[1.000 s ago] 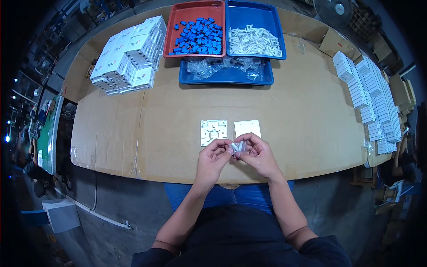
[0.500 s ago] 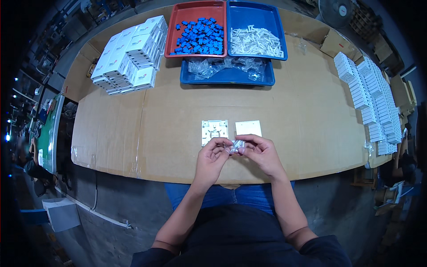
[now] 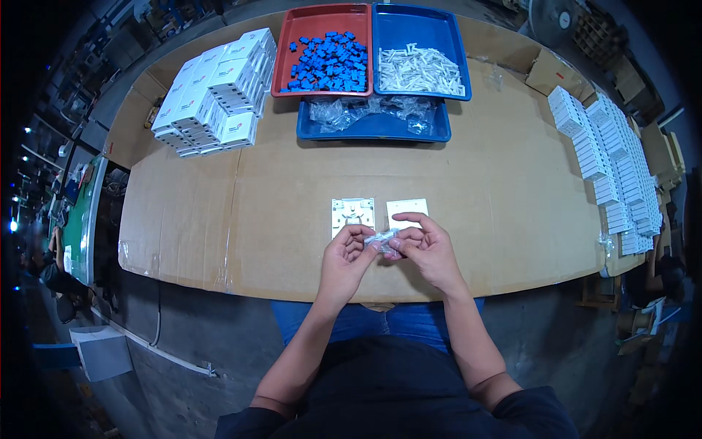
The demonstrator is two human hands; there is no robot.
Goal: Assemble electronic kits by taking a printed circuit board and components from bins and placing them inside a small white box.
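Note:
Between my two hands, over the near part of the table, is a small clear plastic bag (image 3: 382, 238) with whitish contents too small to make out. My left hand (image 3: 348, 257) pinches its left side between thumb and fingers. On the other side, my right hand (image 3: 425, 252) grips the bag with its thumb and curled fingers, its index finger raised. Just beyond my left hand lies an opened white plastic housing (image 3: 353, 210) with a round inner frame. A flat white cover (image 3: 406, 208) lies beside it, partly hidden by my right hand.
At the back, a red tray (image 3: 322, 12) holds blue parts and a blue tray (image 3: 418, 14) holds white parts. Beneath them, another blue tray (image 3: 373, 136) contains clear bags. White boxes (image 3: 208, 91) are stacked back left; white housings (image 3: 614, 168) stand in rows at the right.
The bag has turned and shows more of its length between my fingers. My right index finger has lifted, and my right hand has shifted slightly.

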